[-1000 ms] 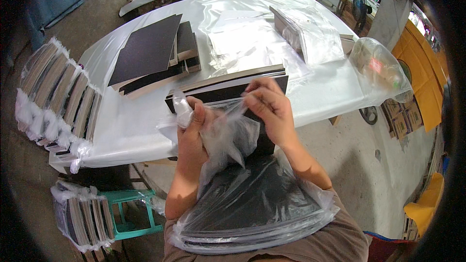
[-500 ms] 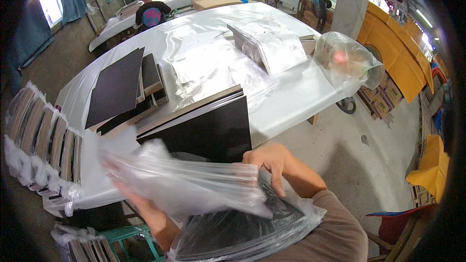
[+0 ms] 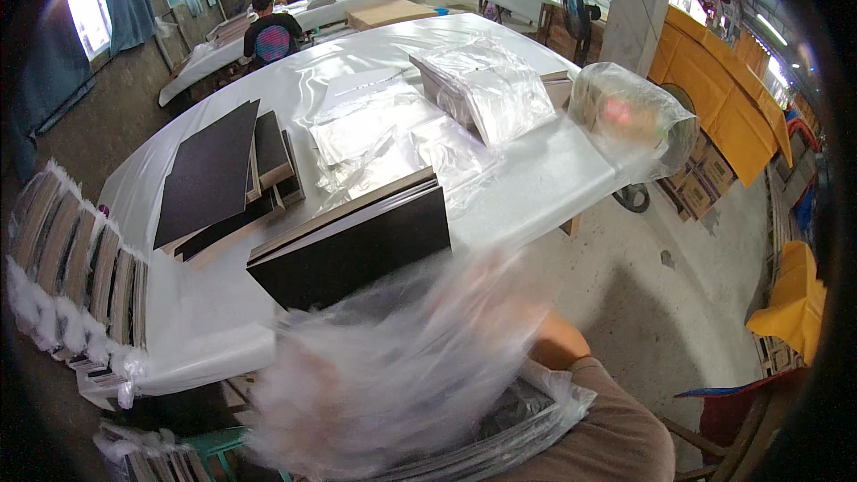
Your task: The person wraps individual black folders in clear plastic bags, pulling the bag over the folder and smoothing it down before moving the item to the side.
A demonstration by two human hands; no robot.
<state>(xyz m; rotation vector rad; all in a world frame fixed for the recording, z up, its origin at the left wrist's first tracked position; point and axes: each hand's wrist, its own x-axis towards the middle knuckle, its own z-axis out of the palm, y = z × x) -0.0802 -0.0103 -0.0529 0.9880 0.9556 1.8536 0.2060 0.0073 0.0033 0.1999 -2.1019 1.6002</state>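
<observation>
A clear plastic bag (image 3: 384, 375), smeared by motion, is stretched in the air over my lap between my two hands. Behind its lower left part my left hand (image 3: 308, 370) shows only as a pale blur, its fingers not readable. The bag's folds run together at my right hand (image 3: 500, 299), which is blurred but closed on that end. Across my lap lies a dark pile in clear plastic (image 3: 536, 411). Just beyond the bag, a stack of black-faced boards (image 3: 357, 250) rests tilted on the table's near edge.
More black boards (image 3: 210, 174) lie on the white-covered table (image 3: 527, 214), with loose plastic bags (image 3: 384, 134) and a wrapped stack (image 3: 491, 94) behind. Wrapped board bundles (image 3: 80, 250) line the left. A bulging plastic sack (image 3: 629, 116) sits at the table's right corner. A person (image 3: 268, 31) sits farther off.
The plastic bag has dropped and spread out toward me. My left hand has moved down and right behind it; my right hand has shifted slightly. The view has tilted a little.
</observation>
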